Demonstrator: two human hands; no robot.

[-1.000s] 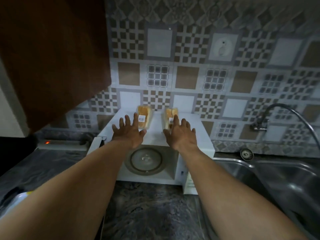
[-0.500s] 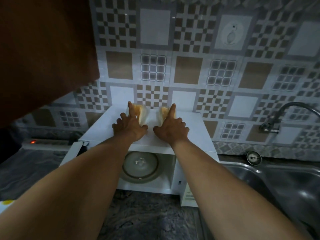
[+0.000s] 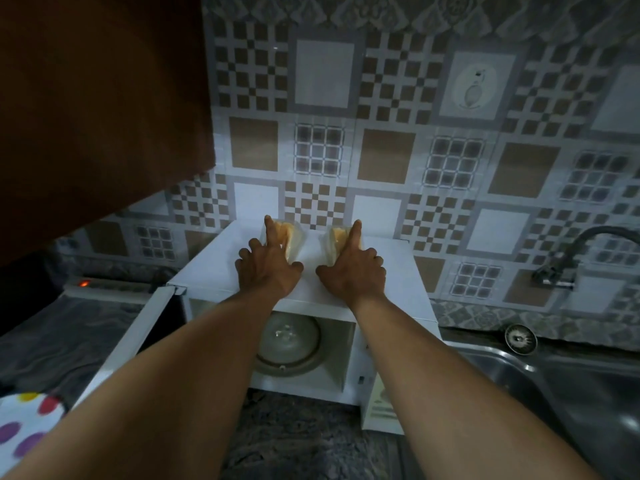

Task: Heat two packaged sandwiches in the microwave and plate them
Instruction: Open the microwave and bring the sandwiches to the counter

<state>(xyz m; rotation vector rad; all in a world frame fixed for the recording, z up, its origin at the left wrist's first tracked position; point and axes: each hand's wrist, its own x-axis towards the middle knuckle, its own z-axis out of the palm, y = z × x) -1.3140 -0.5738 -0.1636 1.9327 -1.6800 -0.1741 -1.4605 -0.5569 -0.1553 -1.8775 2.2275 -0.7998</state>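
Observation:
Two packaged sandwiches stand on top of a white microwave (image 3: 207, 268) against the tiled wall. My left hand (image 3: 268, 265) grips the left sandwich (image 3: 292, 239), index finger laid along its top and thumb on its right side. My right hand (image 3: 351, 271) grips the right sandwich (image 3: 334, 239) in the same way, thumb on its left side. The microwave door (image 3: 138, 337) hangs open to the left, and the glass turntable (image 3: 289, 342) inside carries nothing.
A steel sink (image 3: 571, 386) with a tap (image 3: 568, 258) lies to the right. A brown wall cabinet (image 3: 97, 109) hangs at upper left. A power strip with a lit red switch (image 3: 104, 287) sits left of the microwave. A polka-dot cloth (image 3: 24, 424) shows at lower left.
Both hands reached forward over the microwave top and closed round the sandwiches, one in each. The camera came closer and tilted up a little.

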